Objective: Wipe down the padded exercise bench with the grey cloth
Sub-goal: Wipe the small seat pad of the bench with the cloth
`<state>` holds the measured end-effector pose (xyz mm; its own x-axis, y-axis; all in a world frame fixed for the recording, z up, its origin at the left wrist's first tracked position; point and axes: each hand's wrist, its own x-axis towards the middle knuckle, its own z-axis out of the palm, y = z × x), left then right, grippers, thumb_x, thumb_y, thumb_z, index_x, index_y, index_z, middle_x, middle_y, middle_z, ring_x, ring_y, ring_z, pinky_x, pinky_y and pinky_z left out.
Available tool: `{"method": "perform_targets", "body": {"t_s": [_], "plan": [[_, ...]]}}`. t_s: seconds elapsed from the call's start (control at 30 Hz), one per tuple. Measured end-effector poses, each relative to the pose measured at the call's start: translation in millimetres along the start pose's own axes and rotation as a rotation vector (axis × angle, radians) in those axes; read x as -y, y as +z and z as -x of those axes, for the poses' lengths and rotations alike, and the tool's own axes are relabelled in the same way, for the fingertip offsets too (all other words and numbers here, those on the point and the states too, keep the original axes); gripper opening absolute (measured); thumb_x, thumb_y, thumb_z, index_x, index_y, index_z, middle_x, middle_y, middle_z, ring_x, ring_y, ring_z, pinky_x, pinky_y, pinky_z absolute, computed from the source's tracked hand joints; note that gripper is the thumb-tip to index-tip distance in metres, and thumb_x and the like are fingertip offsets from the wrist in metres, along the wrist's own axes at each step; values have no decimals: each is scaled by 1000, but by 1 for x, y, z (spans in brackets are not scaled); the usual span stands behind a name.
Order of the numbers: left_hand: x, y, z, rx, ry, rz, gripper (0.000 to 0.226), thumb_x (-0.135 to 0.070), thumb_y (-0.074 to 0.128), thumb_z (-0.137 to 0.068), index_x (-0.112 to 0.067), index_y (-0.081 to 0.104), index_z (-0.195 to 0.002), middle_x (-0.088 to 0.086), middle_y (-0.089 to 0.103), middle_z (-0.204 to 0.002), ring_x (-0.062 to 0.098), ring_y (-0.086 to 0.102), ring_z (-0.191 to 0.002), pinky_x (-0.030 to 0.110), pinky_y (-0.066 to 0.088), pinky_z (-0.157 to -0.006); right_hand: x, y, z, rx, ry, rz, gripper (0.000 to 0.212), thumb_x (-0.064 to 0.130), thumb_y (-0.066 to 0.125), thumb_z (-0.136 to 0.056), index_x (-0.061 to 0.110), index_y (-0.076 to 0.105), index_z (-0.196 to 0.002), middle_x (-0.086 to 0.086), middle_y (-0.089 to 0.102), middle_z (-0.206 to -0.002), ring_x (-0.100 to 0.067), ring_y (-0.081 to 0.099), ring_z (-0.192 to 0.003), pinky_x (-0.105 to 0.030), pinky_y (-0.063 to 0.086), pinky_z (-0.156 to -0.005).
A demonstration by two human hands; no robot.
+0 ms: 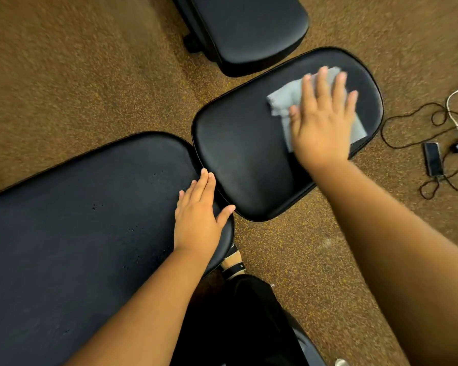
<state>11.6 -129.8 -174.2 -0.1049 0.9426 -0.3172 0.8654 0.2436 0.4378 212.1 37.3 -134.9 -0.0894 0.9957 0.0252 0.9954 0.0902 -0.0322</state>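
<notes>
Plainly, cloth: grey cloth (283, 100), thin, soft and light; lies crumpled on the far part of the seat pad (243, 154), mostly under the palm, loose corners showing left of and beyond the fingertips.
Right hand (323, 120): laid flat on the cloth; fingers straight and slightly spread; pressing, not pinching.
Left hand (198, 215): flat on the end of the long back pad (77, 220); fingers together, thumb out toward the gap between pads.
Padding: smooth, probably slick vinyl over yielding foam; droplets left of the left fingers.
Hold: best by flat palm pressure over the cloth's middle; likely to bunch or slide if pushed by an edge.
</notes>
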Motion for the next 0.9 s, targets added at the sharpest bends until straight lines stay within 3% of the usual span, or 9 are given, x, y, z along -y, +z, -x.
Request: {"method": "perform_targets", "body": {"t_s": [0.17,0.33,0.47,0.73,0.8,0.9], "plan": [[1,-2,-1,9,15,-23,78,-54,52,-91,-20,21,-153,-5,15,-161,19,21,-146,39,11,-120,46,24,71,67,-232,14,56,39,29,-105,13,26,-154,-13,20,-162,-39,11,-149,-57,11,-119],[2,-1,-1,0,18,-11,77,-54,54,-91,-20,23,-153,-5,16,-161,19,24,-145,40,13,-120,31,24,96,87,-323,18,55,39,29,-106,16,25,-155,-9,18,-163,-36,9,-150,-52,9,-120],[2,-1,-1,5,24,3,77,-54,52,-91,-19,23,-153,-5,16,-161,17,23,-146,39,12,-120,-1,11,62,30,-263,11,54,39,31,-105,14,29,-153,-11,22,-161,-39,13,-148,-53,10,-119],[4,-2,-2,-8,42,-52,77,-56,51,-90,-17,28,-152,-2,22,-160,21,20,-147,42,11,-119,-21,-6,-18,-65,140,-2,60,45,21,-102,16,22,-155,-11,12,-164,-41,5,-149,-56,4,-120],[3,-3,-1,-9,37,-61,77,-56,51,-90,-17,29,-152,-2,23,-159,23,21,-146,42,12,-119,-2,-1,-15,-54,106,1,60,43,24,-102,16,23,-155,-12,14,-163,-42,7,-149,-58,6,-119],[1,-3,1,10,29,-68,79,-57,49,-91,-18,22,-153,-3,16,-161,22,20,-147,42,13,-119,29,11,11,0,-132,13,57,39,30,-102,14,30,-153,-14,23,-161,-44,15,-147,-59,11,-117]]}}
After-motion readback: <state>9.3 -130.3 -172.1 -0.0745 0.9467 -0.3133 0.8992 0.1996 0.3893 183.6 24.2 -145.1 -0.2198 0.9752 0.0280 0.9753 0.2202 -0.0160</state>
